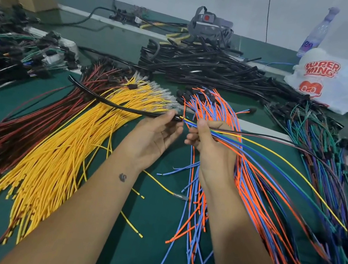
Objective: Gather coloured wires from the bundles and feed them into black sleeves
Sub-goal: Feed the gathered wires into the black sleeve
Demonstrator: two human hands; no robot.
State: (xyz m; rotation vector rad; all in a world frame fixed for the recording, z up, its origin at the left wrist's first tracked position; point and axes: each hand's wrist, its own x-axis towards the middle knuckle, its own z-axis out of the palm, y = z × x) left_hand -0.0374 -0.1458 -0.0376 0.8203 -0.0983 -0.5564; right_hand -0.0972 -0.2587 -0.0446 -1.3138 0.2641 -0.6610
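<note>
Crucially, the left hand (156, 132) pinched the black sleeve's (113, 103) mouth; the right hand (210, 139) gripped the coloured wire bunch (225, 136), tips just right of that mouth, along its axis.

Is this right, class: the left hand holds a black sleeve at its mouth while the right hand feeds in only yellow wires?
Not quite. In the head view the right hand holds mixed wires: yellow, blue, green, orange. The left hand does hold the black sleeve.

Yellow wires (68, 148), black sleeve (113, 103), green table (146, 231) (white bag (330, 82) red-lettered)
</note>
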